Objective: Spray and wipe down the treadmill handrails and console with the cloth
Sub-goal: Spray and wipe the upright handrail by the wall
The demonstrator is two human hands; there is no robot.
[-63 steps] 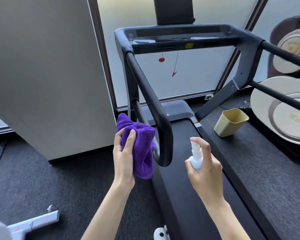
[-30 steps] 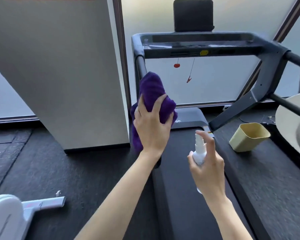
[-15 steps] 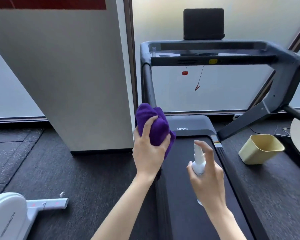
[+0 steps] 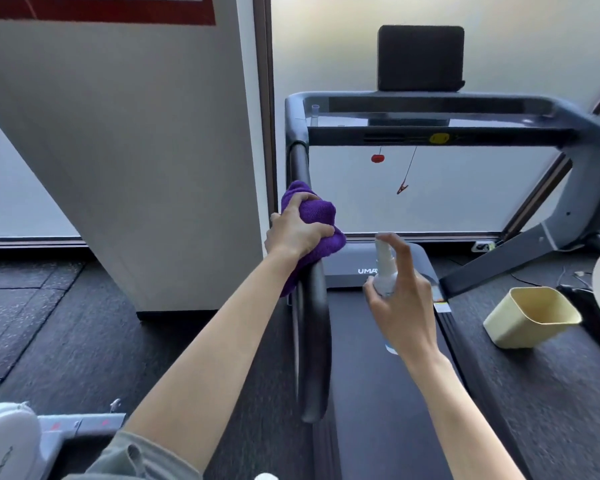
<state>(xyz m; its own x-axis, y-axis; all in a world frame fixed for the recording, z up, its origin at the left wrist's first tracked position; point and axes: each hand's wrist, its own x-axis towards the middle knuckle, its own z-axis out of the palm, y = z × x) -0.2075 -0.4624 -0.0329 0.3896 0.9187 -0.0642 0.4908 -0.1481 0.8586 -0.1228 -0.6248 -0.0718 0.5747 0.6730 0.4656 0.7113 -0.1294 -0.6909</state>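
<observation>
while left hand (image 4: 297,230) grips cloth (image 4: 312,216) on handrail (image 4: 314,306) | right hand (image 4: 404,306) grips spray bottle (image 4: 384,268) | label "uma"

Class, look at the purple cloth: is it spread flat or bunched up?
Bunched up. The left hand grips the purple cloth as a rounded wad around the left handrail.
</observation>
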